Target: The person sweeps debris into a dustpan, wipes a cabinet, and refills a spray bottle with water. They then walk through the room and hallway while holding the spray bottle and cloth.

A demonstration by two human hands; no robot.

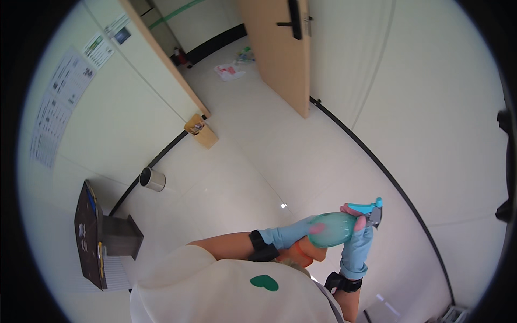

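Observation:
A translucent teal spray bottle with a teal and grey trigger head lies sideways between my hands, its head pointing right. My left hand, in a light blue glove with pinkish fingertips, closes on the base end; some of its fingers show through the bottle wall. At the neck, just under the trigger head, my right hand grips the bottle in a matching glove. Black bands circle both wrists. The bottle partly hides the left fingers.
Ahead, a wooden door stands open, with a plastic bag on the floor beyond. A yellowish box and a metal bin sit along the left wall. A dark stand is at the left. The right wall runs close by.

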